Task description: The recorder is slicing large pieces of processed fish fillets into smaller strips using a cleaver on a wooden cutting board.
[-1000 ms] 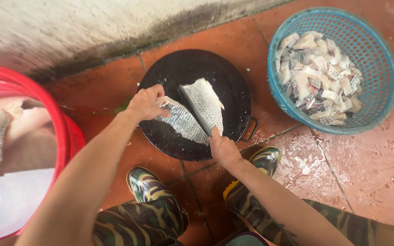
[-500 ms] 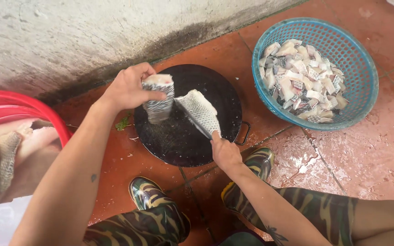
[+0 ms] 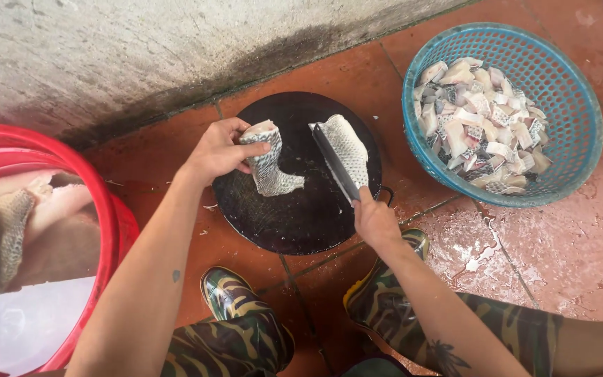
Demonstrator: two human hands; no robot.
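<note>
Black and round, the chopping board (image 3: 294, 216) sits mid-frame on the tiled floor, where the left hand (image 3: 219, 149) grips a scaly fish piece (image 3: 268, 162) and the right hand (image 3: 375, 222) clasps a knife (image 3: 335, 162) against another fish slab (image 3: 350, 145).

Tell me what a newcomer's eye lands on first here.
First, the round black chopping board on the red tile floor: the left hand lifts a scaly fish piece while the right hand rests a knife against another fillet. To the right, a blue basket brims with cut fish chunks.
</note>
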